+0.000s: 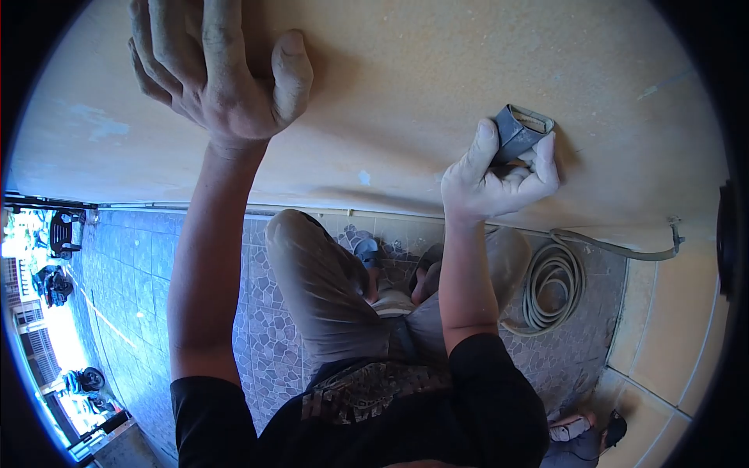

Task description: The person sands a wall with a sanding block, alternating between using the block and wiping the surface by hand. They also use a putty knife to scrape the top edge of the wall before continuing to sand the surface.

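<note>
My left hand (222,74), dusty on the fingers, is spread against the orange-tan wall (406,70) in front of me, its thumb apart from the fingers. To the right, my right hand (503,175) grips a sanding block (521,132), a small block wrapped in dark grey sandpaper, between thumb and fingers close at the wall. Pale dust coats the right fingers. Light patches mark the wall's surface, some near the left edge and one low between my arms.
A coiled hose (554,288) lies right of my knees, leading to a wall tap (675,226). I squat on a patterned tile floor (273,335) at the wall's foot. A person (581,437) is at lower right. Motorbikes (84,381) stand in the bright opening at left.
</note>
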